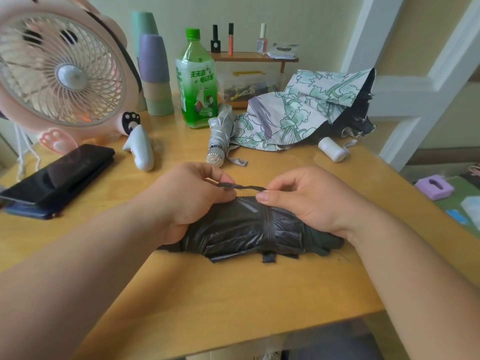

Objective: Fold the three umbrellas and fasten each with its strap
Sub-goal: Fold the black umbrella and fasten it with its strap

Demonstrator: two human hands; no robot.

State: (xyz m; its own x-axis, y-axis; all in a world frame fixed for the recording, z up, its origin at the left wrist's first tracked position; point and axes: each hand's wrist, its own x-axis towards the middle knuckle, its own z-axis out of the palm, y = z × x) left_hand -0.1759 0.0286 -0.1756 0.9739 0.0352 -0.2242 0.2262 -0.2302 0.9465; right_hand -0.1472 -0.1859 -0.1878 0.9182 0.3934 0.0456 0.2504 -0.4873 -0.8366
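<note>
A rolled black umbrella (249,229) lies across the wooden table (233,294) in front of me. My left hand (192,201) grips its left end and pinches one end of its thin black strap (241,187). My right hand (311,201) rests on the right part and pinches the strap's other end, so the strap is stretched between them above the roll. A folded silver umbrella (220,136) lies behind, its snap strap loose on the table. A floral white-and-green umbrella (306,113) with a white handle (332,149) lies loosely bunched at the back right.
A pink fan (59,74) stands at the back left, with stacked cups (154,74), a green bottle (197,81) and a small wooden shelf (254,57) behind. A black phone (59,175) and a white device (140,149) lie on the left.
</note>
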